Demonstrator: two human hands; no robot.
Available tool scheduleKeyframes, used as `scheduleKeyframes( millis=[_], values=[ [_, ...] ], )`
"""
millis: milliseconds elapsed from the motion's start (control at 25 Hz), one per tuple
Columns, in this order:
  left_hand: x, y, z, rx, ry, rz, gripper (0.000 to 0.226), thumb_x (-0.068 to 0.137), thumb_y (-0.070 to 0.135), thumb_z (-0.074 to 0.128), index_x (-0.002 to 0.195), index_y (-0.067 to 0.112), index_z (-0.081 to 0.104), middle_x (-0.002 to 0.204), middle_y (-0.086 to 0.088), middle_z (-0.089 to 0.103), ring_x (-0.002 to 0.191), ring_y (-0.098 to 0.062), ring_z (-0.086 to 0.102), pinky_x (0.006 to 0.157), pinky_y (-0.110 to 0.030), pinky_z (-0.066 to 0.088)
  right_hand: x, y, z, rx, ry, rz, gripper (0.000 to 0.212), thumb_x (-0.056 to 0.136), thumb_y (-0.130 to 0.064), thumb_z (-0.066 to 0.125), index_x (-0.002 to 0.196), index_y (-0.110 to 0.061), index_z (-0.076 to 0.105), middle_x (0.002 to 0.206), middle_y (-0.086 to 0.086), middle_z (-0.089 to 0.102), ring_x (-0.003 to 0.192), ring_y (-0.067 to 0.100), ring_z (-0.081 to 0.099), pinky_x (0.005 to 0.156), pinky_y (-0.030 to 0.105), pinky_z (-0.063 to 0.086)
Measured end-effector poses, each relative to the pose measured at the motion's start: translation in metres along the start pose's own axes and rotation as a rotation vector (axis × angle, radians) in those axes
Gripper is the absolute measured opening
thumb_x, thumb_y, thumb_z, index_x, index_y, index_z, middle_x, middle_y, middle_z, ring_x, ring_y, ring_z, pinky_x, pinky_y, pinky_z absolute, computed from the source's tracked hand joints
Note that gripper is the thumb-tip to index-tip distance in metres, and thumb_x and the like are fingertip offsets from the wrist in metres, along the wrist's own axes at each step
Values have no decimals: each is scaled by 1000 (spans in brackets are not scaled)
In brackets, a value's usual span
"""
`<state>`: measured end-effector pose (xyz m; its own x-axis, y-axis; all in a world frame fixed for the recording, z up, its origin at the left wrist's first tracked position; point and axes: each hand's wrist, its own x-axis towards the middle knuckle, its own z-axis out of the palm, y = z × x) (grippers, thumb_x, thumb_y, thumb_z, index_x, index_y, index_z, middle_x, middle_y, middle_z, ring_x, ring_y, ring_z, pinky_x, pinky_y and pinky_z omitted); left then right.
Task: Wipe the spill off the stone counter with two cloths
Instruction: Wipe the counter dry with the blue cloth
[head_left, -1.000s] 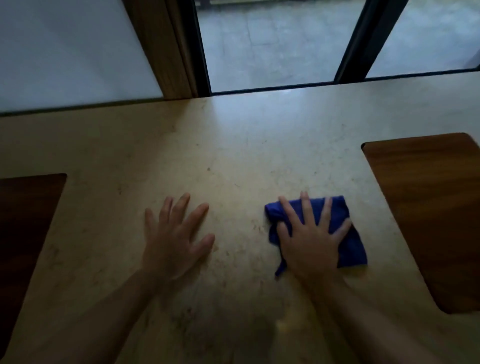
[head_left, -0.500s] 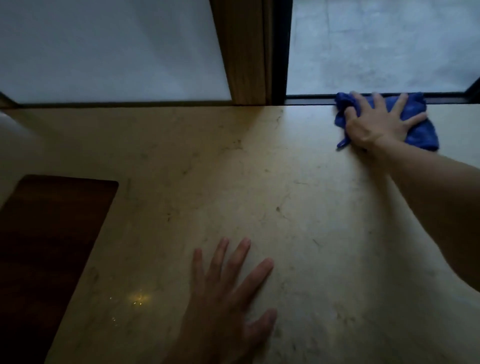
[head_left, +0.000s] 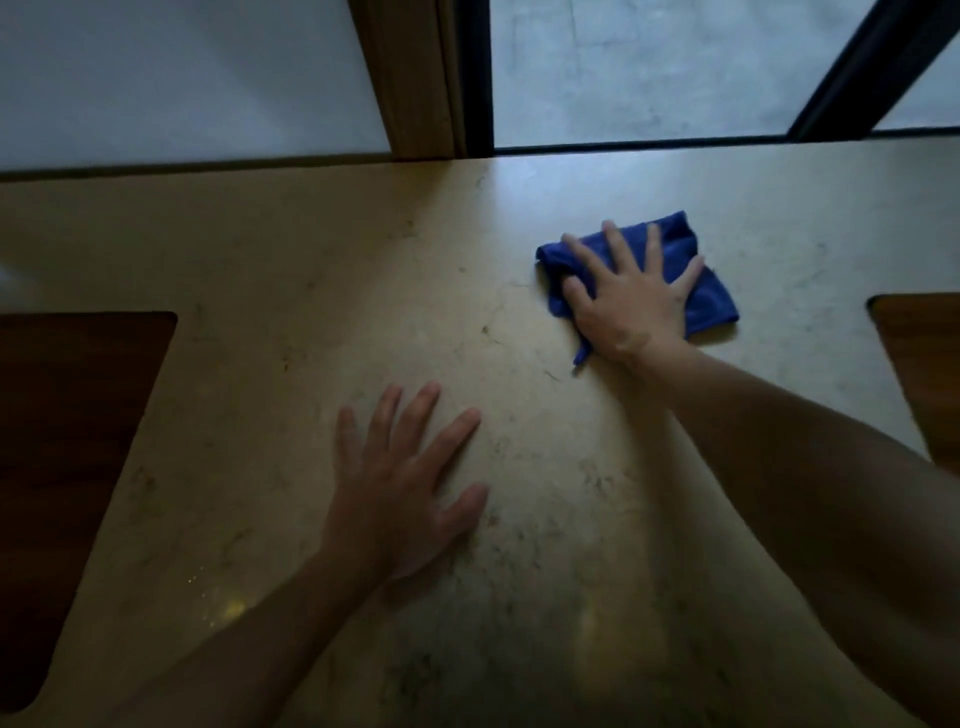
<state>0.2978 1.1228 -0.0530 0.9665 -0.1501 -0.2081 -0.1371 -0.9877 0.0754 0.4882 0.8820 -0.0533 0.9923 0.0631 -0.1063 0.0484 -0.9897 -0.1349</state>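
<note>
One blue cloth (head_left: 706, 296) is seen, folded into a rough pad, lying flat on the tabletop (head_left: 291, 270) right of centre, between the window frame (head_left: 623, 148) and the near edge. A loose corner tail is left sticking out at its near-left side. A second cloth is not in view.

The cloth is judged light, soft and limp, probably microfibre: grippy when pressed, easily bunched, not fragile. It is best driven by flat palm pressure on its middle; for lifting, the loose tail or a folded edge is the place to pinch.

The right hand (head_left: 631, 306) is laid on top of the cloth, fingers (head_left: 613, 244) spread and extended, pressing down; nothing is clenched. The left hand (head_left: 400, 488) is laid bare on the stone nearer the body, fingers splayed, palm down, nothing under it, well apart from the cloth.

The tabletop is polished beige stone, dark-veined, smooth and hard, likely slick if wet. A faint glint is noted near-left; whether it is spill or reflection cannot be told. Dark wood panels (head_left: 67, 467) are inset left and right, with rounded corners. A wooden post (head_left: 415, 78) is set behind.
</note>
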Motion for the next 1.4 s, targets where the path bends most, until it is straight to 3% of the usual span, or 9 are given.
scheduleKeyframes(
  millis=[280, 400, 480, 680, 880, 1000, 1120, 1280, 1400],
  values=[
    [-4, -3, 6, -11, 69, 21, 72, 84, 76, 16, 150, 48, 12, 166, 2, 8, 151, -31, 4, 115, -67, 4, -257, -12, 39, -6, 54, 33, 55, 97, -63, 19, 150, -54, 15, 165, -5, 16, 152, 35, 8, 110, 75, 5],
    [-9, -1, 1, -15, 27, 47, 65, 92, 69, 19, 152, 43, 10, 166, -2, 7, 151, -35, 7, 113, -67, 12, -386, -12, 55, -12, -6, 92, 55, 96, -66, 12, 150, -57, 6, 166, -7, 8, 152, 33, 0, 112, 73, 3],
    [-24, 2, -7, -46, -5, 18, 60, 95, 61, 24, 149, 38, 19, 165, -3, 11, 149, -35, 13, 112, -65, 19, -463, -23, 61, -26, -8, 150, 56, 96, -67, 13, 150, -55, 16, 163, -5, 21, 151, 35, 12, 110, 75, 11],
    [-65, -24, -12, -36, -85, -18, 48, 94, 51, 28, 139, 37, 29, 161, -1, 18, 143, -29, 24, 109, -57, 29, -541, -71, 72, -6, -130, 317, 59, 95, -66, 8, 149, -51, 28, 161, -5, 26, 146, 37, 24, 101, 77, 19],
    [-61, -94, -4, -12, 9, -130, 49, 97, 53, 26, 143, 39, 26, 162, -2, 12, 147, -32, 15, 114, -61, 19, -520, -120, 82, 21, -134, 272, 60, 93, -68, 10, 144, -53, 38, 160, -5, 31, 150, 37, 15, 97, 81, 16],
    [-45, -134, -1, -49, 2, -204, 61, 94, 65, 24, 151, 43, 16, 165, -3, 3, 150, -38, 0, 114, -68, 5, -461, -122, 80, 5, -120, 264, 57, 95, -66, 13, 148, -54, 28, 160, -1, 33, 147, 40, 20, 99, 83, 17],
    [-39, -153, 6, -29, 14, -194, 72, 86, 80, 16, 151, 49, 6, 166, 0, -3, 150, -39, -7, 109, -73, -5, -385, -116, 75, -33, -61, 240, 58, 95, -66, 11, 151, -53, 17, 163, -2, 24, 151, 38, 9, 105, 79, 12],
    [-36, -152, 12, -50, 89, -196, 74, 82, 78, 14, 150, 49, 13, 166, -1, 6, 150, -40, -1, 109, -77, 4, -260, -110, 58, -28, 36, 176, 57, 96, -62, 16, 152, -52, 15, 164, 0, 21, 151, 39, 8, 107, 78, 9],
    [-39, -151, 13, -20, 77, -179, 73, 84, 75, 21, 150, 44, 22, 165, -2, 13, 149, -42, 8, 107, -78, 13, -144, -106, 40, 13, 13, 206, 55, 97, -61, 13, 150, -56, 1, 167, -5, 3, 151, 37, -6, 108, 78, 0]
  ],
)
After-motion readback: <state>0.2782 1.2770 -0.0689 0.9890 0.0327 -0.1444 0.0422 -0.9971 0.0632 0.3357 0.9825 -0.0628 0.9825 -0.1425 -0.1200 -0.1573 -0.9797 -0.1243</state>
